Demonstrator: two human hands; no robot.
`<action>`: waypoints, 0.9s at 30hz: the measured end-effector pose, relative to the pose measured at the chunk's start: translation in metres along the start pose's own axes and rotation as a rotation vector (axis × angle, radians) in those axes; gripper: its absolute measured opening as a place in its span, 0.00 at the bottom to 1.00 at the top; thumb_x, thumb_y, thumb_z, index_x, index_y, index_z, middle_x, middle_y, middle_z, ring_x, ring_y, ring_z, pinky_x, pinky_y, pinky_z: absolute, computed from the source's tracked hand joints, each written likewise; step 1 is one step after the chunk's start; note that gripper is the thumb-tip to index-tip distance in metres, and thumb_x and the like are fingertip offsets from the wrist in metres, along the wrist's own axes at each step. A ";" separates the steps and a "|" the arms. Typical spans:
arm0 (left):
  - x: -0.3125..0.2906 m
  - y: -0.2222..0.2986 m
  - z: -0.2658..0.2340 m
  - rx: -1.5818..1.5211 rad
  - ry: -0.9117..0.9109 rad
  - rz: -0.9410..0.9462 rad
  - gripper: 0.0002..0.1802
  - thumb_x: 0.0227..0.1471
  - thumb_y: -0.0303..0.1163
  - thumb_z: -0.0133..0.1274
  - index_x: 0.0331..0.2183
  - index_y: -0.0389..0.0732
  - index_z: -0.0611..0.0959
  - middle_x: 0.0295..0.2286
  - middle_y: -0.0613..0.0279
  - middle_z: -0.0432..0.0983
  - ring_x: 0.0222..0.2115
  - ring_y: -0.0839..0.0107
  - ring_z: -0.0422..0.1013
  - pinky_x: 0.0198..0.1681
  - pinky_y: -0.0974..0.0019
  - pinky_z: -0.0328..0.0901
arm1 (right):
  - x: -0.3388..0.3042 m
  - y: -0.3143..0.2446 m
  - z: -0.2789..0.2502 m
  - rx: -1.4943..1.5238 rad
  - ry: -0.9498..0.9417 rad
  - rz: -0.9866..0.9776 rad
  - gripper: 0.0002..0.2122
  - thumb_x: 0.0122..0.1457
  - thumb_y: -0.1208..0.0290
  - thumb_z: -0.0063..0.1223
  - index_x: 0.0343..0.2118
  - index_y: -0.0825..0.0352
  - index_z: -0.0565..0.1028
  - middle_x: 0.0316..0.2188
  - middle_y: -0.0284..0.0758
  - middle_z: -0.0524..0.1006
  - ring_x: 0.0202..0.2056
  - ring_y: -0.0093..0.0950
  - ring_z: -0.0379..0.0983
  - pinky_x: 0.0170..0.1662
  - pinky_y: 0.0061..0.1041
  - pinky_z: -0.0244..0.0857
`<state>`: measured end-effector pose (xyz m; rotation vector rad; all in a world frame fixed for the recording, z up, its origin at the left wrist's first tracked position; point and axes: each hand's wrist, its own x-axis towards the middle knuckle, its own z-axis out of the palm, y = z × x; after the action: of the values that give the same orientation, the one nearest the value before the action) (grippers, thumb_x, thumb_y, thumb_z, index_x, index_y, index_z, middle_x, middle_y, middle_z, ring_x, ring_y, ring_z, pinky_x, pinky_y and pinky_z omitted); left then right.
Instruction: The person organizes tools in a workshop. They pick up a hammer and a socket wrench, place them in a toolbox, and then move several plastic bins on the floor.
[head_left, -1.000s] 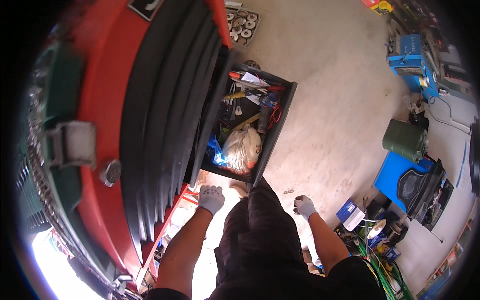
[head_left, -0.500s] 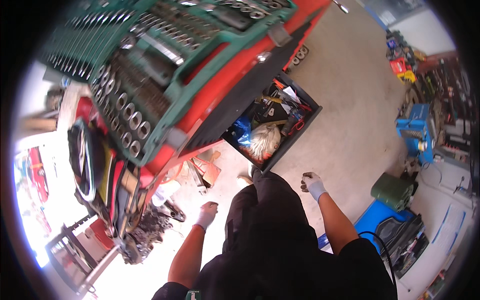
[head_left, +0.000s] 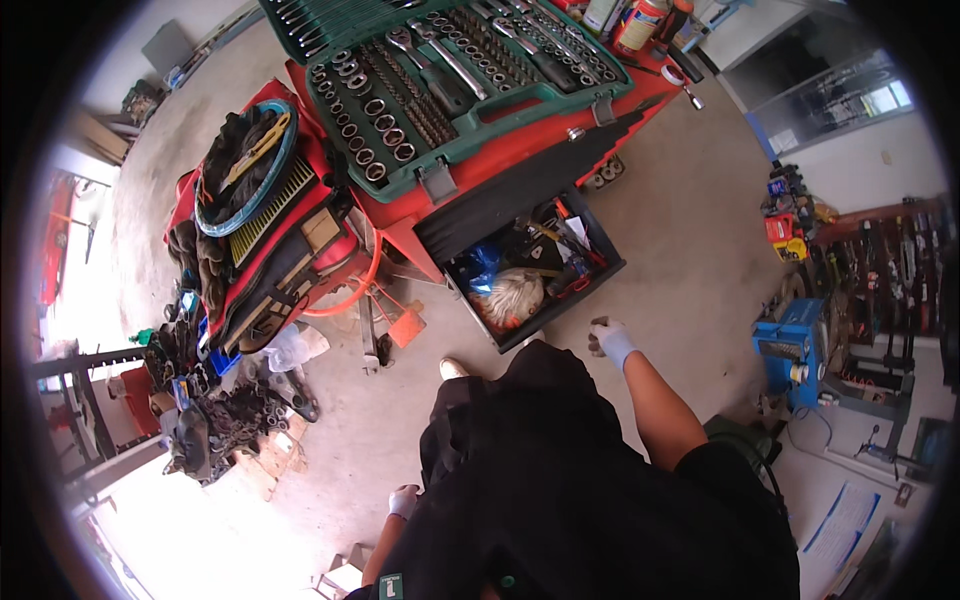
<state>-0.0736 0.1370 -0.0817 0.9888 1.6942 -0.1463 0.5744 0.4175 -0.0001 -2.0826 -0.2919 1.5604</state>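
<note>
Two hands on show: one left hand [head_left: 403, 501], one right hand [head_left: 610, 341]! Just beyond the right, one drawer [head_left: 566, 307]; farther ahead, one green case [head_left: 475, 145], two latches [head_left: 437, 181]; off to its right, one blue machine [head_left: 785, 340].

The drawer [head_left: 572, 304] juts from the near side of the tool cabinet [head_left: 410, 240]. A bag [head_left: 515, 292] lies in the drawer's left part, tools [head_left: 577, 262] in its right part. Behind the drawer, on the cabinet top, sits the socket case [head_left: 510, 120]; bottles [head_left: 640, 25] stand behind the drawer to the right. Left of the drawer is a bowl [head_left: 220, 229]; a parts heap [head_left: 245, 415] lies farther forward on its left. A machine [head_left: 785, 350] stands well to the drawer's right. Of the hands, the right hand [head_left: 610, 340] is near the drawer's front, the left hand [head_left: 403, 500] well before it, leftward.
</note>
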 end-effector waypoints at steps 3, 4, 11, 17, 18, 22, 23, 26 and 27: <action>-0.005 0.052 0.012 0.124 -0.020 0.088 0.15 0.53 0.34 0.53 0.40 0.39 0.85 0.34 0.50 0.83 0.34 0.56 0.80 0.37 0.57 0.75 | 0.031 -0.020 -0.007 -0.052 0.000 -0.094 0.13 0.63 0.70 0.54 0.50 0.60 0.70 0.26 0.35 0.75 0.22 0.30 0.73 0.23 0.34 0.71; -0.003 0.069 0.016 0.177 -0.003 0.151 0.14 0.52 0.34 0.53 0.40 0.40 0.85 0.34 0.51 0.83 0.34 0.56 0.80 0.37 0.57 0.75 | 0.043 -0.021 -0.014 -0.027 -0.026 -0.183 0.13 0.63 0.70 0.55 0.49 0.59 0.70 0.26 0.35 0.76 0.22 0.31 0.74 0.24 0.35 0.71; 0.021 0.237 0.014 0.182 0.308 0.522 0.13 0.55 0.32 0.53 0.41 0.38 0.84 0.31 0.55 0.82 0.32 0.62 0.80 0.34 0.61 0.75 | 0.095 -0.057 -0.065 -0.139 -0.051 0.133 0.12 0.63 0.67 0.55 0.48 0.60 0.70 0.28 0.37 0.77 0.24 0.35 0.75 0.27 0.42 0.74; -0.030 0.398 -0.013 -0.457 0.304 0.133 0.18 0.60 0.34 0.49 0.43 0.31 0.84 0.30 0.50 0.83 0.31 0.67 0.79 0.37 0.66 0.71 | 0.183 0.007 -0.131 -0.297 0.069 0.193 0.11 0.64 0.59 0.49 0.28 0.58 0.73 0.18 0.34 0.74 0.18 0.31 0.73 0.23 0.37 0.70; -0.033 0.388 -0.006 -0.395 0.286 0.079 0.18 0.60 0.34 0.49 0.43 0.32 0.84 0.30 0.51 0.83 0.31 0.68 0.78 0.38 0.66 0.71 | 0.186 0.005 -0.122 -0.259 0.043 0.194 0.10 0.64 0.60 0.50 0.29 0.58 0.74 0.19 0.33 0.74 0.19 0.30 0.73 0.23 0.37 0.70; -0.066 0.213 0.020 -0.327 0.060 -0.149 0.16 0.61 0.38 0.50 0.40 0.39 0.86 0.34 0.55 0.84 0.35 0.70 0.78 0.37 0.65 0.72 | 0.146 -0.053 -0.054 -0.017 -0.086 -0.028 0.11 0.66 0.58 0.51 0.31 0.58 0.75 0.20 0.31 0.75 0.22 0.26 0.74 0.26 0.34 0.71; -0.058 0.177 -0.004 -0.077 -0.053 -0.074 0.15 0.59 0.37 0.50 0.39 0.40 0.86 0.34 0.55 0.83 0.36 0.66 0.78 0.38 0.62 0.72 | 0.163 -0.019 -0.056 -0.066 -0.079 -0.038 0.11 0.66 0.57 0.51 0.32 0.58 0.76 0.21 0.30 0.76 0.23 0.25 0.75 0.27 0.32 0.72; -0.021 0.206 -0.025 0.210 -0.127 -0.161 0.15 0.57 0.38 0.49 0.35 0.41 0.87 0.31 0.52 0.83 0.33 0.62 0.79 0.37 0.59 0.73 | 0.173 0.021 -0.060 -0.643 -0.044 -0.069 0.34 0.60 0.40 0.51 0.57 0.68 0.74 0.56 0.50 0.75 0.57 0.42 0.71 0.58 0.37 0.65; -0.022 0.281 -0.053 0.084 -0.083 -0.212 0.17 0.57 0.39 0.48 0.38 0.39 0.86 0.27 0.52 0.83 0.28 0.64 0.79 0.34 0.61 0.73 | 0.175 0.048 -0.073 -0.326 -0.014 -0.103 0.22 0.62 0.53 0.53 0.53 0.63 0.73 0.43 0.43 0.77 0.42 0.36 0.75 0.43 0.37 0.70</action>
<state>0.0756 0.3352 0.0621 0.8513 1.7245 -0.3955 0.6918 0.4380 -0.1549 -2.2571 -0.6880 1.5488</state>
